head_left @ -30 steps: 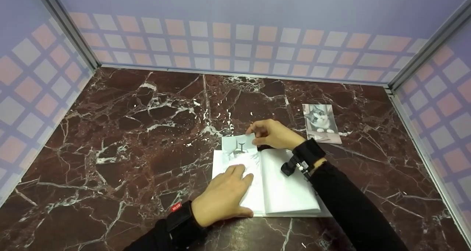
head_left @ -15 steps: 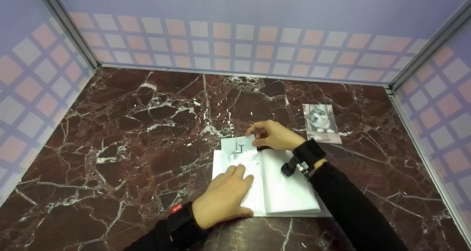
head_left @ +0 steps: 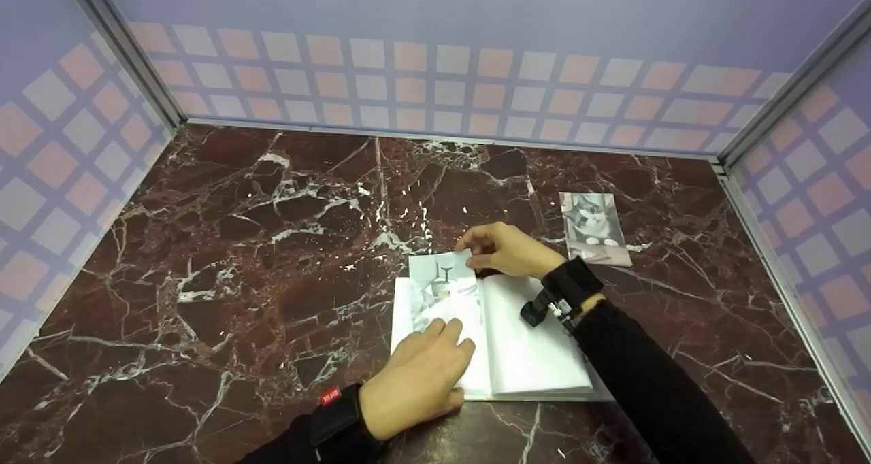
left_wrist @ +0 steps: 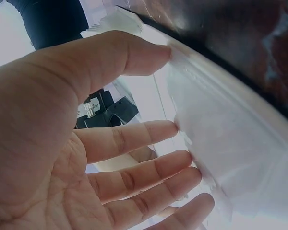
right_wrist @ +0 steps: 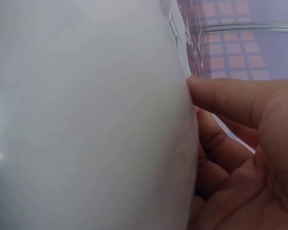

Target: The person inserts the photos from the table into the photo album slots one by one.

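Note:
An open photo album [head_left: 537, 355] with white pages lies at the table's front. A pale photo [head_left: 446, 273] lies over its left page, partly in the page's clear sleeve, its top end sticking out past the album's far edge. My right hand [head_left: 507, 250] pinches the photo's top right corner between thumb and curled fingers. My left hand [head_left: 422, 375] rests on the lower left page, fingertips at the photo's lower part. In the left wrist view the fingers [left_wrist: 134, 139] are nearly straight, tips on the page. A white page [right_wrist: 96, 115] fills much of the right wrist view.
A cat photo [head_left: 592, 222] lies on the table beyond the album, to the right. The dark red marble tabletop [head_left: 272, 246] is bounded by checkered panels [head_left: 442, 83] at the back and both sides.
My left hand has slid a little down the page toward me, uncovering more of the photo. The photo's top edge sits slightly lower. My right hand has hardly moved.

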